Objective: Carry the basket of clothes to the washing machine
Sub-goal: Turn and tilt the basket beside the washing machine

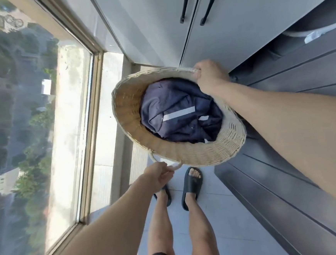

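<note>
A round pale wicker basket (pixel 195 153) hangs in the air above the floor, held between both hands. Dark navy clothes (pixel 180 114) with a white stripe fill its bottom. My left hand (pixel 159 176) is closed around the thin loop handle on the near rim. My right hand (pixel 209 77) grips the handle on the far rim. A dark grey appliance front (pixel 287 178), possibly the washing machine, runs along my right side, close to the basket.
Grey cabinet doors (pixel 225 18) with black bar handles stand ahead. A floor-to-ceiling window (pixel 41 117) with a metal frame lines the left. My feet in dark slippers (pixel 191 188) stand on the narrow grey tiled floor between window and appliance.
</note>
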`<state>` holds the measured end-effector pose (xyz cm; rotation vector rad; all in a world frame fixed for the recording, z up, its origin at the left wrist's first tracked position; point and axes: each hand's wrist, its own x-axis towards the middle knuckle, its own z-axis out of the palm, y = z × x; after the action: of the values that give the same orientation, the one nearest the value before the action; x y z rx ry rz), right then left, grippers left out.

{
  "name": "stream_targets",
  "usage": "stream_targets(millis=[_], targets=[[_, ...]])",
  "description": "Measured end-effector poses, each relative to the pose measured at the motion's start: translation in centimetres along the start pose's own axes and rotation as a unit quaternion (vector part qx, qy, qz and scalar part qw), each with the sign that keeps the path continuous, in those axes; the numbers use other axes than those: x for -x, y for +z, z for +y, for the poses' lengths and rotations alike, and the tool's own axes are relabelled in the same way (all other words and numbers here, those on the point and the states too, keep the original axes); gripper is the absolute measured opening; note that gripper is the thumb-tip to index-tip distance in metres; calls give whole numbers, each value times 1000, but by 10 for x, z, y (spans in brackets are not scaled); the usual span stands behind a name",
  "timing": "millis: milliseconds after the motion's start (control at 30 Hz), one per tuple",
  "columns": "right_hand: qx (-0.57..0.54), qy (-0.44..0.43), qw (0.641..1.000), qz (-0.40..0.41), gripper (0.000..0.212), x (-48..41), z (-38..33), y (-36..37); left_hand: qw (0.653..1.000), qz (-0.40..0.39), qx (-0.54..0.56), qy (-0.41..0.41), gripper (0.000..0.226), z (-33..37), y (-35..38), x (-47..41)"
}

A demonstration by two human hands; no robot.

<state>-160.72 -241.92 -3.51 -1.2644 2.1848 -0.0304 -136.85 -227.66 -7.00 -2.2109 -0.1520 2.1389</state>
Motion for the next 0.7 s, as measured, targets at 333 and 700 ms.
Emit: stream_targets(millis=[333, 700], targets=[[30, -66, 997, 25, 31, -22, -31, -4, 997, -69, 37, 22, 16, 34, 44, 1], [8, -46, 998, 46, 41, -35, -25, -13, 994, -84, 43, 49, 13, 58, 67, -14]])
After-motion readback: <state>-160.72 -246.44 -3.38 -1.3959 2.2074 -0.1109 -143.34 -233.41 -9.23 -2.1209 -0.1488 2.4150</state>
